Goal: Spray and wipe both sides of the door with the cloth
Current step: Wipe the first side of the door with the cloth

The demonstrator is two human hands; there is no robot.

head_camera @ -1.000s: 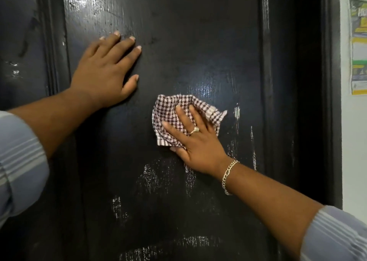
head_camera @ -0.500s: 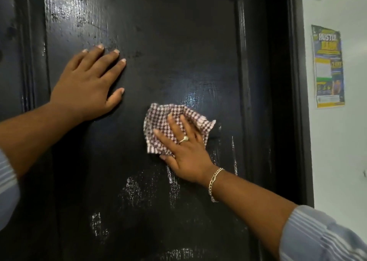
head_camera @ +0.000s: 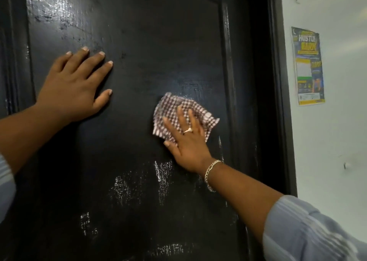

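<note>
Head view, and the black door (head_camera: pixel 151 48) fills the shot, its raised panel glossy with wet streaks low down and near the top left. Pressed flat against it, right of centre, sits the checked cloth (head_camera: pixel 168 109), bunched under the right hand (head_camera: pixel 188 141): fingers straight and spread, pushing the fabric into the panel rather than gripping it. Over on the left, the left hand (head_camera: pixel 73 89) lies flat on the bare door, fingers extended, holding nothing, seemingly bracing the door.

Risks from here? With no curl around the cloth, a fast stroke could let it slide out and drop. Those streaks below look unwiped and could dry into marks if missed. A bracelet (head_camera: pixel 210 173) hangs at the wrist and might scrape the paint. Right of the frame, a poster (head_camera: pixel 307 66) hangs on the wall.
</note>
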